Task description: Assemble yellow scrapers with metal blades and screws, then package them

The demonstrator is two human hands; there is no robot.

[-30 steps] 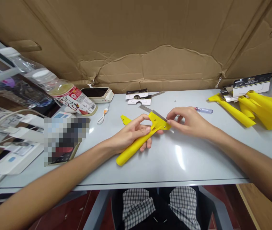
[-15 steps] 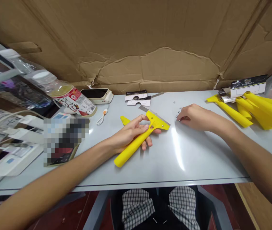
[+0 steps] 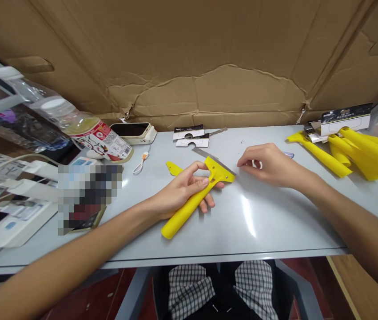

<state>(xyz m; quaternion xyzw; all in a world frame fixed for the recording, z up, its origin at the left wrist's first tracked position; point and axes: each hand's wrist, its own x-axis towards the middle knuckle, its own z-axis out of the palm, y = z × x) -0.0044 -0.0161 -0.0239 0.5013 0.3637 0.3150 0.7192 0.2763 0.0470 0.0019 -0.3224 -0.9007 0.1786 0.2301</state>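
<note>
My left hand (image 3: 178, 193) is wrapped around a yellow scraper (image 3: 186, 214), thumb on its neck. The scraper's wide head points up and right, with a metal blade along its edge and a screw near its right end. Right of the head, my right hand (image 3: 268, 166) is in a pinch, its fingertips just off the blade's end. Whatever is in that pinch is too small to make out. A yellow plastic piece (image 3: 174, 168) lies behind my left hand. A loose blade (image 3: 202, 152) lies behind the scraper head.
Black-and-white blade sleeves (image 3: 192, 142) lie at the back. Several yellow scrapers (image 3: 368, 153) and more packaging (image 3: 345, 120) are at the right. Left are a drink bottle (image 3: 105, 140), a white-cased device (image 3: 135, 132), a cord loop (image 3: 140, 163) and a power strip (image 3: 18, 222).
My right hand has moved left from the small metal bits on the table toward the scraper head, fingers pinched. The scraper in my left hand has shifted slightly.
</note>
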